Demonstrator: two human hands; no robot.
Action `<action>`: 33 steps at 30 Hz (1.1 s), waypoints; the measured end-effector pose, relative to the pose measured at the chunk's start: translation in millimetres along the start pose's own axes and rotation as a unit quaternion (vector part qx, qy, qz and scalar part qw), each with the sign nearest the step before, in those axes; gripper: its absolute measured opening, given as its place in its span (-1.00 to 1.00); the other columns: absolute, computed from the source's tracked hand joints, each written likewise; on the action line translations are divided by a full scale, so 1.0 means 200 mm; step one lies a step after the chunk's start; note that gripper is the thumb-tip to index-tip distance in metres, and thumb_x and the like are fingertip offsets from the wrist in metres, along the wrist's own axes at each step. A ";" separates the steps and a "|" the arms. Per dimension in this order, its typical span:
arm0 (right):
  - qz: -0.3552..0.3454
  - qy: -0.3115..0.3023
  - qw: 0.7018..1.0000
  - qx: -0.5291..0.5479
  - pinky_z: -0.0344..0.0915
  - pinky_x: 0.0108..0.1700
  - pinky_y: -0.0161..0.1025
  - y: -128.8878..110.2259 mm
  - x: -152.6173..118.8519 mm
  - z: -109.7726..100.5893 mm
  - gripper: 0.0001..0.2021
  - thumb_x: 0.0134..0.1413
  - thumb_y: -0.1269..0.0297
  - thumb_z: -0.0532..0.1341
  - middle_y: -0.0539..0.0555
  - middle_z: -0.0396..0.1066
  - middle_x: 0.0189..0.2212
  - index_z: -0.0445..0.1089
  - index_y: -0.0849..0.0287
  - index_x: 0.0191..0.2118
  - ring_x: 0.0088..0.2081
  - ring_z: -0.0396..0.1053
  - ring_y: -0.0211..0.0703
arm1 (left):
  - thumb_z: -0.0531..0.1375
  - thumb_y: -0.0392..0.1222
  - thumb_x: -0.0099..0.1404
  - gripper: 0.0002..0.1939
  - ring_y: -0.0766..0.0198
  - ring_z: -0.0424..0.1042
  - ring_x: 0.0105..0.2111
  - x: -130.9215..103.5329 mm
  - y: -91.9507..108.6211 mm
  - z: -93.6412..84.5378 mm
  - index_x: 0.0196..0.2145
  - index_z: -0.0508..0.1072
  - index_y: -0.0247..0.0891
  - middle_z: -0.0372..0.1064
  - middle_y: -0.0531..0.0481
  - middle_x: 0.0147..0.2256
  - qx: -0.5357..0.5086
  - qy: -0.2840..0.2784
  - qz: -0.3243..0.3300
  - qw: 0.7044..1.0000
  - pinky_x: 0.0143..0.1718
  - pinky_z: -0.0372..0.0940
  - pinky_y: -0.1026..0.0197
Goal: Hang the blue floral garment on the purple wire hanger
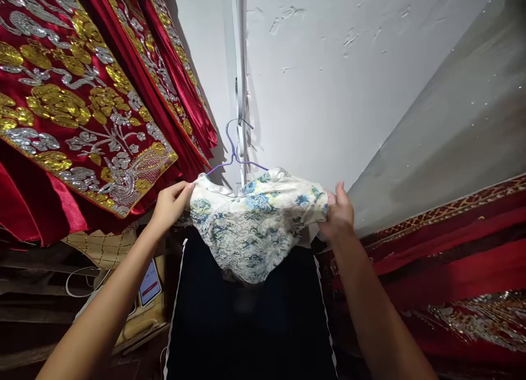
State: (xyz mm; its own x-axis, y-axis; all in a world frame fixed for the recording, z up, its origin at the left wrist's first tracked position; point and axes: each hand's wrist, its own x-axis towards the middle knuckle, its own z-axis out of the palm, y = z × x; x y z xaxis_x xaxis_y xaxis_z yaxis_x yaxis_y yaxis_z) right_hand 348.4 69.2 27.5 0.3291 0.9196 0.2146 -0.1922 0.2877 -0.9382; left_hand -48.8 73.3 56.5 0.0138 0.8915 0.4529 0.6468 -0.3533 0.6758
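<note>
A white short-sleeved blouse (250,226) with blue and green floral print hangs on a purple hanger (233,152). The hanger's hook is at a vertical metal rail (241,56) on the wall. My left hand (170,207) pinches the blouse at its left shoulder, thumb and fingers pressed together. At the right sleeve my right hand (339,213) grips the sleeve's end, one finger pointing up; it is slightly blurred and its lower fingers are hidden. The sleeve is drawn out sideways between the hands. Below the blouse lies a dark cloth (246,325) with white edging.
Red panels (82,106) with gold and silver sequin embroidery hang at the upper left. A phone (150,284) with its screen lit rests on a wooden bamboo-like frame (139,325) beside my left forearm. More red embroidered cloth (444,248) and a sheer grey fabric (447,122) are on the right.
</note>
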 end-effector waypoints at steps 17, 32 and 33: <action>0.040 -0.734 0.674 -0.071 0.45 -0.07 -0.21 -0.32 -0.29 0.31 -0.41 0.06 -0.05 0.39 0.16 0.55 -0.09 0.46 0.20 0.13 -0.15 0.53 -0.09 | 0.01 0.15 0.47 -0.48 0.07 0.52 -0.07 -0.07 0.16 0.08 -0.25 0.60 -0.30 0.58 -0.20 -0.15 -0.094 -0.012 0.025 0.995 0.04 0.36 0.03; -0.087 -0.308 0.935 -0.155 0.24 0.19 0.01 0.30 -0.12 0.32 -0.66 0.20 -0.03 0.24 0.13 0.40 -0.03 0.34 0.07 -0.04 0.08 0.35 0.05 | -0.22 0.41 0.40 -0.22 -0.06 0.32 0.22 -0.18 0.56 0.19 0.02 0.50 -0.23 0.47 -0.28 0.07 -0.171 -0.253 0.325 0.895 0.36 -0.04 -0.15; -0.062 -0.289 0.947 -0.129 0.25 0.17 -0.02 0.29 -0.12 0.32 -0.62 0.22 -0.05 0.22 0.12 0.37 0.00 0.31 0.05 0.02 0.08 0.35 0.03 | -0.23 0.41 0.40 -0.20 -0.06 0.32 0.22 -0.18 0.57 0.18 0.02 0.50 -0.24 0.47 -0.29 0.06 -0.181 -0.252 0.324 0.894 0.36 -0.03 -0.15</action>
State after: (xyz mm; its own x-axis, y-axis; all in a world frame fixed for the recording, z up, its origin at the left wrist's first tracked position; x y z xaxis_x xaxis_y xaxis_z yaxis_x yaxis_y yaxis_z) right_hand 270.6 81.8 -15.3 -0.2407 0.8970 0.3706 0.0721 0.3973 -0.9148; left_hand 52.8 11.4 96.6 0.6966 0.4486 0.5599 0.0900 -0.8289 0.5521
